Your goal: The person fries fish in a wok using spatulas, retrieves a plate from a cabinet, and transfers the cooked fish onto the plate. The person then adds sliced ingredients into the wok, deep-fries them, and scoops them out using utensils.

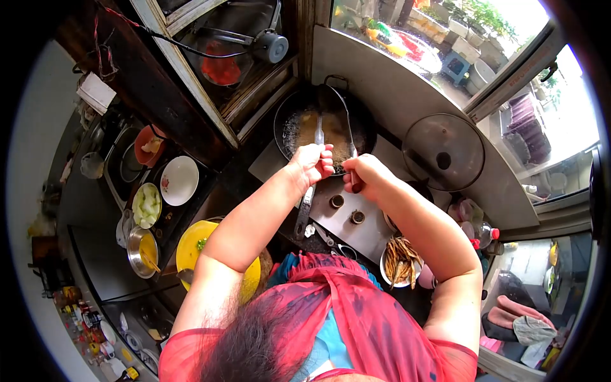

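Observation:
A dark wok (287,121) stands on the stove with bubbling brownish liquid (304,132) in it. Over its near rim, my left hand (312,163) is closed around a narrow, pale utensil (319,132) that points into the wok; its exact kind is unclear. My right hand (368,172) grips the brown handle (356,184) of a long metal utensil (351,137), its bright edge reaching up over the wok. I cannot make out whether this is a spatula or a blade. The wok's black handle (304,219) extends below my left wrist.
A glass lid (444,153) leans at the right wall. Nearby are two small round pieces (358,218), scissors (347,250) and a bowl of dried brown strips (401,262). Leftward stand a yellow basin (191,245), a white bowl (179,181) and a metal bowl (142,253).

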Demonstrator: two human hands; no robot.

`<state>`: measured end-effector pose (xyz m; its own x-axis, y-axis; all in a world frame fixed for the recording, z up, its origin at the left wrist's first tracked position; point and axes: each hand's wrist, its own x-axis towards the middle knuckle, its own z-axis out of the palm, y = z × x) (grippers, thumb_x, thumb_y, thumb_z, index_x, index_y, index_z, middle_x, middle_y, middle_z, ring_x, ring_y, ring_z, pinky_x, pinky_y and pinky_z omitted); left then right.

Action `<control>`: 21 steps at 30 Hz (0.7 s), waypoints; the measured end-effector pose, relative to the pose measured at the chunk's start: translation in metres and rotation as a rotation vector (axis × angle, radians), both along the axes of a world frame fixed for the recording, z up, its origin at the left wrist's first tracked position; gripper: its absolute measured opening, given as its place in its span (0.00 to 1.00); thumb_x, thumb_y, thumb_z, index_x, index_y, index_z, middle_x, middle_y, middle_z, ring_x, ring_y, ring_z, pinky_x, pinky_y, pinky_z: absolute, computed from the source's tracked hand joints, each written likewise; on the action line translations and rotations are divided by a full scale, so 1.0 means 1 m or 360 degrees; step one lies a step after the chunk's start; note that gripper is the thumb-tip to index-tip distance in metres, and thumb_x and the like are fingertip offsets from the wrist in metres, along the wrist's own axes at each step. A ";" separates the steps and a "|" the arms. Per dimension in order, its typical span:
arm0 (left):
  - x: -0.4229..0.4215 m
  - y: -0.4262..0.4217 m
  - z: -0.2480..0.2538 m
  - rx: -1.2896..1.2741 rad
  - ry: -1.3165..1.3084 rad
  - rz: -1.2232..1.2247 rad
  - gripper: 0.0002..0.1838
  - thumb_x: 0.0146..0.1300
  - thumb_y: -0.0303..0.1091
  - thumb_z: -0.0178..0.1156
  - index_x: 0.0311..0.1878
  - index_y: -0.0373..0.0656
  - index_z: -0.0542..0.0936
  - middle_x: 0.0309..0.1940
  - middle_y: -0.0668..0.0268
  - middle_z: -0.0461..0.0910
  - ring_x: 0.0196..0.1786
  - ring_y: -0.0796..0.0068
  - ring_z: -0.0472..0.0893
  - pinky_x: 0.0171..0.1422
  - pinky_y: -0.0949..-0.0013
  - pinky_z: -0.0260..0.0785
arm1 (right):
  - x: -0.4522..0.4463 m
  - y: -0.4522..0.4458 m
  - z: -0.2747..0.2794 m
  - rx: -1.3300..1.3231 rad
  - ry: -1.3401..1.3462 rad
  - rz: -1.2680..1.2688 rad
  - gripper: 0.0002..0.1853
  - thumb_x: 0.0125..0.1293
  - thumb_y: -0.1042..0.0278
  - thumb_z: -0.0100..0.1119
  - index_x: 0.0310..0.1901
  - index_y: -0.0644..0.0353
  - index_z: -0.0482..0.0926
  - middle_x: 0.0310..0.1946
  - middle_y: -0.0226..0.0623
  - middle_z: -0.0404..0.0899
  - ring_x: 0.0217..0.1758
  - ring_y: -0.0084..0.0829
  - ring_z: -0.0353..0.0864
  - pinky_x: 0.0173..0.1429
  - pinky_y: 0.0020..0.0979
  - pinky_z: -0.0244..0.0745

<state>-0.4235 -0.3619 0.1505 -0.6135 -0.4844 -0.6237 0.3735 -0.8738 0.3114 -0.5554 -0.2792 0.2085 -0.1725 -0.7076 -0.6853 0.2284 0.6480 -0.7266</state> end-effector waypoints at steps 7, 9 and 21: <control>0.017 0.028 0.017 -0.0490 -0.0389 0.0164 0.16 0.71 0.45 0.41 0.34 0.44 0.66 0.14 0.75 0.56 0.13 0.84 0.52 0.17 0.77 0.45 | -0.017 0.021 0.000 -0.0159 0.0517 0.0091 0.11 0.64 0.63 0.53 0.40 0.59 0.64 0.25 0.29 0.64 0.22 0.19 0.63 0.21 0.23 0.59; 0.028 0.038 0.021 -0.0535 -0.0319 0.0168 0.15 0.71 0.45 0.42 0.32 0.45 0.66 0.14 0.76 0.55 0.14 0.85 0.51 0.18 0.78 0.46 | -0.021 0.029 -0.002 -0.0148 0.0551 0.0033 0.11 0.64 0.62 0.53 0.40 0.59 0.64 0.25 0.29 0.64 0.21 0.19 0.63 0.22 0.23 0.59; 0.048 0.052 0.011 -0.0190 0.0101 0.0454 0.17 0.72 0.47 0.39 0.29 0.48 0.64 0.14 0.75 0.54 0.15 0.83 0.52 0.18 0.78 0.45 | -0.010 0.061 0.012 0.0041 -0.0464 -0.0529 0.07 0.64 0.71 0.46 0.28 0.58 0.63 0.18 0.23 0.58 0.15 0.14 0.51 0.15 0.18 0.48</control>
<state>-0.3751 -0.3096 0.1610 -0.4783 -0.7099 -0.5169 0.6203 -0.6898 0.3734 -0.5655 -0.2185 0.2209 -0.1845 -0.6281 -0.7559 0.6207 0.5219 -0.5852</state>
